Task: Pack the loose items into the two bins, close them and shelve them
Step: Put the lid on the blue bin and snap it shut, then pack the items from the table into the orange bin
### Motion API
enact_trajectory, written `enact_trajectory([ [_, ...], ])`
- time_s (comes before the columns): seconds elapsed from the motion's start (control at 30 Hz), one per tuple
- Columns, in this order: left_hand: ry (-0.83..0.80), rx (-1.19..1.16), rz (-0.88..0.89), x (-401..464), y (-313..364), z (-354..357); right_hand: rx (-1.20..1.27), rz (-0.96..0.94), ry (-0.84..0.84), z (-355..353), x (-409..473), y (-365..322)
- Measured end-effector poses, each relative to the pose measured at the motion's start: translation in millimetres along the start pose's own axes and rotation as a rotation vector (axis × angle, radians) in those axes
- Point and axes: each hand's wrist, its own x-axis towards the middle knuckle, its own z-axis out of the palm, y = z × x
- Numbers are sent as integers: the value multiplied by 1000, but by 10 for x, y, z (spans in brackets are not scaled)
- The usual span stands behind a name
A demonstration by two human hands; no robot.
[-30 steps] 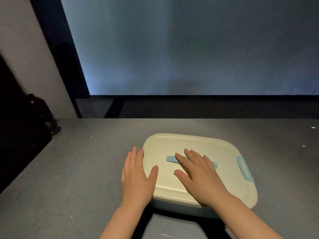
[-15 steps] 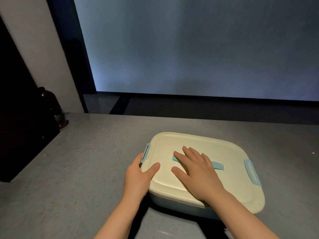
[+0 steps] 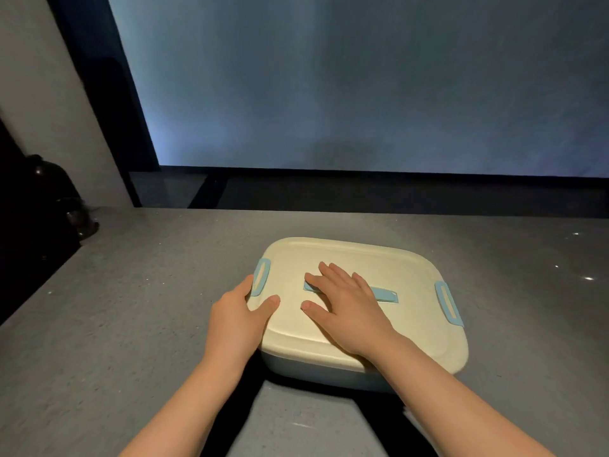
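Left hand [image 3: 239, 316] is shifted onto lid [image 3: 349, 258] corner by clip [image 3: 260, 277], fingers wrapped on edge; right hand [image 3: 346, 303] is laid flat, fingers spread. Clip should be pressed down firmly.

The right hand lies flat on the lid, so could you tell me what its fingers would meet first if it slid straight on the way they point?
Little, probably: the right hand already covers the blue centre handle, and beyond its fingertips lies bare cream lid, then its far rim.
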Motion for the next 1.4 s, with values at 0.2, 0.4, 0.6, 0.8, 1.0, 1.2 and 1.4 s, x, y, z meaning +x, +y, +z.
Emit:
enact_trajectory([
  [0.2,30,-14,-8,-98,70,-32,-29,-23,-26,-38,-40,7],
  [0.4,75,-17,-14,-442,52,-15,-10,-133,-89,-133,-181,128],
  [0.6,81,146,26,-651,136,50,38,-157,-47,-217,-298,118],
  [0.8,90,233,248,-760,494,262,7,35,64,-316,-696,306],
  [1.0,-51,211,449,-831,926,650,-72,207,152,-677,-1320,567],
  [1.2,-298,179,724,-1085,1282,1019,-129,526,401,-825,-2205,511],
  [1.4,-645,87,982,-1860,1433,1428,-193,973,584,-716,-3452,230],
])
